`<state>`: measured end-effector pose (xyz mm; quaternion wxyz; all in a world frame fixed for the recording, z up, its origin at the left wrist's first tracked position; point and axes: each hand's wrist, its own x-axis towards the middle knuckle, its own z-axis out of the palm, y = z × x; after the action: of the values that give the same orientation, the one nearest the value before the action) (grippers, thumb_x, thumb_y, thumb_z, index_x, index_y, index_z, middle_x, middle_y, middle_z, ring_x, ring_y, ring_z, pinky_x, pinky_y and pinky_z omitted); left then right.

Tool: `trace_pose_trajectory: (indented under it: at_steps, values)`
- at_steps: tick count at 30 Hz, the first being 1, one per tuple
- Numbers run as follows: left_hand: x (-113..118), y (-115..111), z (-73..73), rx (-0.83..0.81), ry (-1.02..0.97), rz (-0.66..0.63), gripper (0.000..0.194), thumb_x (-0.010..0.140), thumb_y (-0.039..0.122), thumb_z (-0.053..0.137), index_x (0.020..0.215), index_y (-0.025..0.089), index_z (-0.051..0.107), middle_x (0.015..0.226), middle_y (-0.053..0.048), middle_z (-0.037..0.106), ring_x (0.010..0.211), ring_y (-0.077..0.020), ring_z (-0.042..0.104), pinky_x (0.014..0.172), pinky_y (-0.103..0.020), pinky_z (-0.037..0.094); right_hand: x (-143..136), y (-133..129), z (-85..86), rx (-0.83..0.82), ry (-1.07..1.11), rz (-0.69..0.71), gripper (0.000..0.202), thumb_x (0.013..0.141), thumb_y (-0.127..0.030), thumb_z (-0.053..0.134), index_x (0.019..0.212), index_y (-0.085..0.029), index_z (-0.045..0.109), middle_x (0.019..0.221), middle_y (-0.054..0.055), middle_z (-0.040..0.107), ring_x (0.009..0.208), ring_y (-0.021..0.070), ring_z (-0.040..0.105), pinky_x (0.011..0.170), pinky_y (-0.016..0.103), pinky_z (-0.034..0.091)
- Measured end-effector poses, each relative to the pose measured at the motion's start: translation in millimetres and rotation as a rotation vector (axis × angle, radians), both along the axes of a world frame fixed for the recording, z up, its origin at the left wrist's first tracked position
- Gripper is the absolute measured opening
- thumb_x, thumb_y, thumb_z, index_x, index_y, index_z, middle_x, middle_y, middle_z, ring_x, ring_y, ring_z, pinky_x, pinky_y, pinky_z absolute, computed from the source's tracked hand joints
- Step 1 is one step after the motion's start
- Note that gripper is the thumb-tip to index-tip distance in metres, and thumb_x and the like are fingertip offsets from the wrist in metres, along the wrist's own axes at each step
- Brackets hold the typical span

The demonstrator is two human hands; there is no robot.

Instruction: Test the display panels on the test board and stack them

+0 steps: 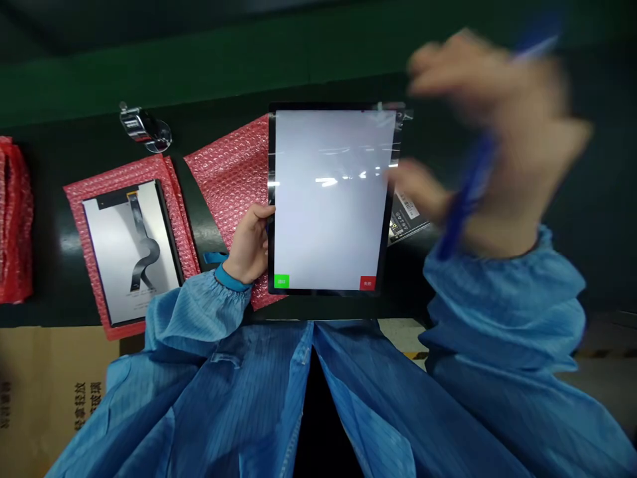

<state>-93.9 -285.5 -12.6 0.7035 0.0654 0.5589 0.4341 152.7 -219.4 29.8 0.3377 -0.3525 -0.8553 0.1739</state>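
A lit tablet display [333, 199] with a black border shows a white screen, with a green box at its lower left and a red box at its lower right. My left hand [251, 245] grips its left edge, thumb on the front and fingers behind. To the right of the display is my right hand [502, 139], raised and smeared by motion. A blue pen [472, 186] is held in it, slanting across the palm, and a fingertip is close to the display's right edge; whether they touch is unclear. Partly behind the display lies a dark labelled part [405, 216].
Red bubble-wrap [229, 172] lies under the display's left side. Farther left, another panel with a ribbon cable [132, 252] rests on red bubble-wrap bags. Behind it stands a shiny metal holder [144, 126]. More red wrap [14, 219] is at the far left, above a cardboard box [50, 392].
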Motion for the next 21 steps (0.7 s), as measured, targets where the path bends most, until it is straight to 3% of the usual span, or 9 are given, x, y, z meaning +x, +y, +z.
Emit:
trace_pose_trajectory:
  at_steps: [3,5,8,10,13,16,19,21]
  values:
    - [-0.7,-0.4,-0.6,-0.005,-0.025,0.008,0.027,0.082,0.031,0.044,0.059,0.018,0.049,0.04,0.005,0.032,0.032,-0.0057,0.02,0.032,-0.018,0.014,-43.1,-13.9,-15.5,0.1,-0.284,0.252,0.07,0.082,-0.05,0.076,0.138,-0.018,0.049,0.152,0.012,0.045,0.144,0.0405,0.034,0.117,0.065,0.032]
    - [-1.6,-0.7,-1.8,-0.007,-0.053,0.011,0.026,0.082,0.031,0.044,0.06,0.018,0.05,0.041,0.005,0.031,0.032,-0.0055,0.02,0.032,-0.017,0.015,-53.2,-20.2,-27.0,0.134,-0.353,0.296,0.06,0.084,-0.049,0.074,0.132,-0.02,0.053,0.151,0.012,0.045,0.143,0.0414,0.036,0.113,0.071,0.033]
    - [-3.0,-0.7,-2.5,-0.007,-0.09,-0.012,0.031,0.083,0.034,0.045,0.057,0.019,0.045,0.041,0.006,0.023,0.031,-0.0047,0.019,0.032,-0.017,0.013,-46.2,-27.8,-35.6,0.227,-0.319,0.273,0.022,0.096,-0.032,0.063,0.113,-0.018,0.062,0.142,0.013,0.056,0.135,0.0358,0.049,0.11,0.063,0.044]
    - [-3.4,-0.4,-1.4,0.004,-0.082,-0.016,0.035,0.084,0.036,0.047,0.055,0.018,0.042,0.042,0.006,0.022,0.03,-0.0039,0.019,0.032,-0.016,0.013,-36.1,-31.5,-34.1,0.285,-0.27,0.251,0.01,0.096,-0.022,0.061,0.104,-0.017,0.064,0.134,0.013,0.063,0.126,0.0321,0.059,0.103,0.052,0.054]
    - [-3.3,0.1,1.1,0.008,-0.051,0.005,0.036,0.085,0.036,0.047,0.054,0.018,0.042,0.043,0.006,0.025,0.03,-0.0035,0.021,0.032,-0.016,0.014,-21.7,-31.2,-27.8,0.348,-0.127,0.13,0.016,0.09,-0.015,0.067,0.105,-0.019,0.067,0.129,0.011,0.067,0.113,0.0284,0.068,0.09,0.04,0.062]
    - [-3.4,-0.2,2.4,-0.003,-0.05,0.032,0.034,0.084,0.035,0.046,0.054,0.018,0.044,0.042,0.005,0.027,0.031,-0.0039,0.021,0.032,-0.015,0.015,-8.0,-20.6,-29.6,0.313,0.164,-0.113,0.021,0.089,-0.013,0.065,0.109,-0.02,0.07,0.118,0.009,0.072,0.102,0.0256,0.072,0.084,0.039,0.062]
    - [-4.3,-1.0,2.1,-0.006,-0.076,0.052,0.031,0.082,0.031,0.044,0.054,0.018,0.045,0.041,0.005,0.029,0.031,-0.0039,0.022,0.032,-0.015,0.016,5.8,-3.9,-48.3,0.226,0.381,-0.34,0.016,0.093,-0.018,0.06,0.103,-0.019,0.072,0.096,0.006,0.075,0.083,0.0204,0.074,0.072,0.036,0.061]
    - [-5.1,-1.3,1.9,-0.008,-0.093,0.052,0.029,0.081,0.03,0.044,0.054,0.018,0.045,0.041,0.005,0.029,0.031,-0.0039,0.022,0.032,-0.015,0.016,13.6,5.0,-67.1,0.171,0.42,-0.394,0.014,0.093,-0.021,0.06,0.098,-0.018,0.072,0.084,0.004,0.073,0.072,0.0172,0.072,0.063,0.03,0.059]
